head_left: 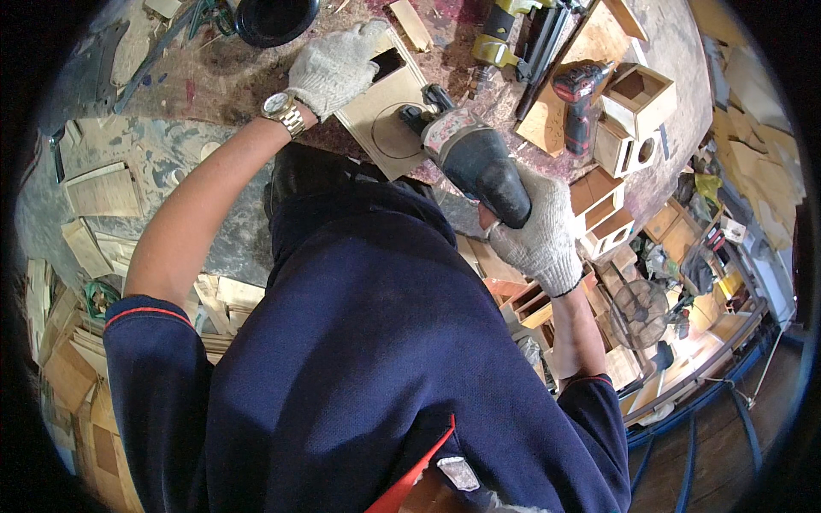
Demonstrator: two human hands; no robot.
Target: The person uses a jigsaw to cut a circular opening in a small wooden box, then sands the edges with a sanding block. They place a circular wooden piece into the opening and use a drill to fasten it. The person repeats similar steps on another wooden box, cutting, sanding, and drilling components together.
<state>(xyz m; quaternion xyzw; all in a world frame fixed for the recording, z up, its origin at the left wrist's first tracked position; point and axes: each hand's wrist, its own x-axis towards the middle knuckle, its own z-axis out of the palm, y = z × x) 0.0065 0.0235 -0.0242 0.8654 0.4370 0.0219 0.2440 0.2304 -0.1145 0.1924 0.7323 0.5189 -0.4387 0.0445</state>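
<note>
Grey-white knit covers the right hand (540, 235), its fingers wrapped around a dark-bodied power tool (483, 167), most of them hidden beneath it. Ahead of that grip, the tool's nose meets a pale wooden panel (363, 111) with a circle drawn on it; the tool's body covers the panel's near right part. Also gloved, the left hand (335, 73) rests on the panel's far left side by a dark opening; whether its fingers pinch the edge I cannot tell. Rightward on the workbench (222, 81), a red-and-black drill (578, 107) lies on a tilted board (546, 107). Beside them, open wooden boxes (620, 145) sit close together, one with a round hole, their insides shadowed. Farther off, a black bowl (272, 19) shows a dark interior.
</note>
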